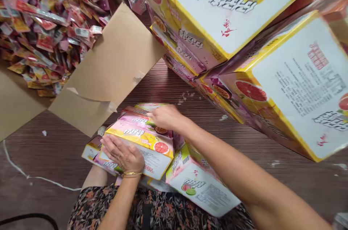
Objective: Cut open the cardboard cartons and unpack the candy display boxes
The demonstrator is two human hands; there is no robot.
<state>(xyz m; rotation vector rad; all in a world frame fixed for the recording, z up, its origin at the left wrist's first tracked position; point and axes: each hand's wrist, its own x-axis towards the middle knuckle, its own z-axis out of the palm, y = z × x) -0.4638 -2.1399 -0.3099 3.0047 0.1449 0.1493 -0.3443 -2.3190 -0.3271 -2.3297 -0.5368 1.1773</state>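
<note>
Grapefruit-printed carton (141, 146) sits on the lap atop other small boxes (201, 183), near the open cardboard case (108, 74) of sachets (43, 23). Left hand (123, 155) lies flat on its near face, fingers lightly spread; right hand (164, 115) rests curled on its far top edge. Squaring it well likely means pressing evenly from both sides.

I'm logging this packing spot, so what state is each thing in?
Left hand: flat on the pink box.
Right hand: fingers on that box's far edge.
Cardboard carton: flaps open, full of sachets.
Green box: closed, tilted.
Stacked boxes: closed.
</note>
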